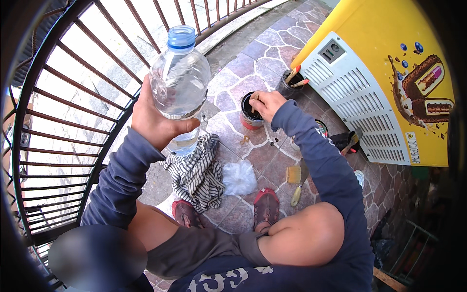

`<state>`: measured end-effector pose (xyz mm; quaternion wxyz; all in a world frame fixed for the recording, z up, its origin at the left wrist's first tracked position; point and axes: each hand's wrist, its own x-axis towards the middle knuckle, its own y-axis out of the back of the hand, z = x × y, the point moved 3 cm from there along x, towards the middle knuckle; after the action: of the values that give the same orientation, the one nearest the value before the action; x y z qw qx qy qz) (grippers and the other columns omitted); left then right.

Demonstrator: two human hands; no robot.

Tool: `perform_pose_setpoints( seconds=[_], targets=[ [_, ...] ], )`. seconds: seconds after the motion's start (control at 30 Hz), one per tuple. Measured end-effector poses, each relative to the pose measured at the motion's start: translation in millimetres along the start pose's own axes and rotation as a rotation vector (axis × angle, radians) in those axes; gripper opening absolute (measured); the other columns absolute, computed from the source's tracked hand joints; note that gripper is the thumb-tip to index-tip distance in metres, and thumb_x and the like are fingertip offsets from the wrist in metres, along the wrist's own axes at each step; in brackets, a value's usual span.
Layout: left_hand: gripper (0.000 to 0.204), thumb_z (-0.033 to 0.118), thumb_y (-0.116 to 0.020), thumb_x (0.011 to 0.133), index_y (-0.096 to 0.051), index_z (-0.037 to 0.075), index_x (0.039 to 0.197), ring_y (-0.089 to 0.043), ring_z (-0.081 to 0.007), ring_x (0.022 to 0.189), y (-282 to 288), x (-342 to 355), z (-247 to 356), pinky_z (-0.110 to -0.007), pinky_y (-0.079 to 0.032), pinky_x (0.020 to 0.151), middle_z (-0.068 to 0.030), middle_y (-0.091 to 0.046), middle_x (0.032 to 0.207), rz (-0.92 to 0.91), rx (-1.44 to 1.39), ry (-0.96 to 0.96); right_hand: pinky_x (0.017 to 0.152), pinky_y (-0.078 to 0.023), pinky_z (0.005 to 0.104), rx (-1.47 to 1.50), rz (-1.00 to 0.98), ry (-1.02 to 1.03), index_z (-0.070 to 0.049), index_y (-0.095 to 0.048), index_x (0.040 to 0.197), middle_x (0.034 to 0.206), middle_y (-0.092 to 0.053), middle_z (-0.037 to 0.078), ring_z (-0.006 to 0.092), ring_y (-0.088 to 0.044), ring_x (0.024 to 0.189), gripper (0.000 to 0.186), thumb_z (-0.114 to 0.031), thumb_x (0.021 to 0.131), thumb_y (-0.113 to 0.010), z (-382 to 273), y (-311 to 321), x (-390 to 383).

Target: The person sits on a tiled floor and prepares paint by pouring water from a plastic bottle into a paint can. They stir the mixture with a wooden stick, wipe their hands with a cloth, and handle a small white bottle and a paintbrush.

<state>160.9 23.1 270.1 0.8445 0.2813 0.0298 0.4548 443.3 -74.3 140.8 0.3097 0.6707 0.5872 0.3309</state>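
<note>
My left hand point(158, 112) grips a clear plastic bottle point(179, 80) with a blue neck and no cap visible, held upright with some clear liquid low inside. My right hand point(265, 106) pinches a thin wooden stick point(254, 102) that reaches into a small red can point(252, 122) with dark, blackened contents and rim. Just beyond that can, a dark container point(292, 86) holds brushes with yellow and red handles. Under the bottle lies a striped cloth point(194, 175), beside a crumpled translucent plastic bag point(239, 177). A wide brush point(294, 175) rests on the tiles near my right knee.
A black metal railing point(68, 126) curves along the left and back. A yellow appliance point(418, 44) with a silver vent panel stands at the right, with another dark container point(345, 141) holding tools against it. My legs and shoes occupy the lower part of the tiled floor point(228, 82).
</note>
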Motion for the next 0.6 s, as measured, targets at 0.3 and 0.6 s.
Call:
perform_pose_setpoints(
  seconds=[0.3,0.6],
  targets=[
    [0.101,0.021,-0.093,0.051,-0.04,0.0,0.133,-0.063,-0.025,0.105,-2.2,0.4,6.4,-0.035,-0.05,0.092,-0.0164,-0.064,0.114,-0.002,-0.026,0.025,0.068,-0.052,0.0418,0.03,-0.063,-0.029,-0.003,-0.064,0.096,0.076,-0.067,0.018,0.0363,-0.066,0.073,0.022,-0.024,0.093,-0.057,-2.4,-4.4,2.2],
    [0.1,0.021,-0.093,0.051,-0.04,0.0,0.133,-0.062,-0.024,0.104,-3.6,-0.1,8.1,-0.035,-0.049,0.093,-0.0151,-0.063,0.113,-0.021,-0.014,0.018,0.068,-0.052,0.0427,0.046,-0.138,-0.122,-0.003,-0.063,0.099,0.075,-0.067,0.019,0.0366,-0.066,0.074,0.025,-0.026,0.093,-0.057,5.8,-6.1,5.5]
  ],
)
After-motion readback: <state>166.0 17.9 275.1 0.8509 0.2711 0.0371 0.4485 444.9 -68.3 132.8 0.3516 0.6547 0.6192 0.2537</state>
